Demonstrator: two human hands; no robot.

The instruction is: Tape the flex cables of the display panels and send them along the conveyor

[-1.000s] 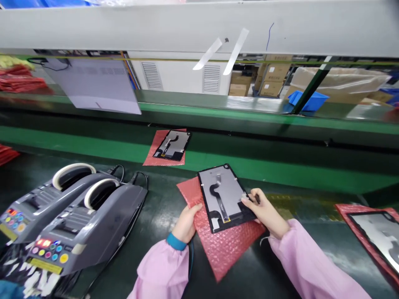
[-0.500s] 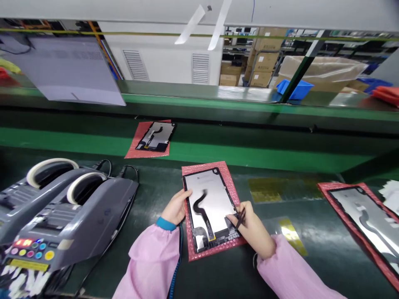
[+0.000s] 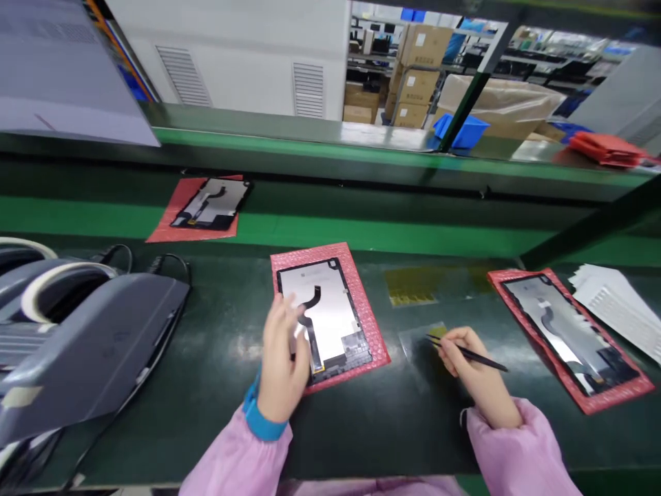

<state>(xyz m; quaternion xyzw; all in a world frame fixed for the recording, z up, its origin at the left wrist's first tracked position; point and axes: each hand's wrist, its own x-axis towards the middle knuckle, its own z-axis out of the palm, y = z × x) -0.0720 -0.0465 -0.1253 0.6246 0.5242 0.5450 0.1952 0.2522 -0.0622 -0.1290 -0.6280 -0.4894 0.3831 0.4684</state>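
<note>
My left hand (image 3: 283, 348), with a blue band at the wrist, is over the left part of a screen panel (image 3: 335, 310), fingers spread and slightly blurred. The panel lies on a pink bubble-wrap sheet (image 3: 381, 348), a black flex cable (image 3: 313, 339) on its silvery back. To the right, my right hand (image 3: 462, 348) is closed around black tweezers (image 3: 483, 358). Their tips point left, over a clear film (image 3: 417, 351) with a yellow piece, partly hidden by the tips and fingers.
Yellow tape strips (image 3: 412, 284) lie behind the film. Another panel (image 3: 573, 334) on pink wrap and white sheets (image 3: 620, 303) are at the right. A third panel (image 3: 214, 203) sits at the back left. Grey tape dispensers (image 3: 108, 331) stand at the left.
My right hand has left the panel's right edge and moved right with the tweezers to the film. My left hand has let go of the left edge and is over the panel. The view has shifted right.
</note>
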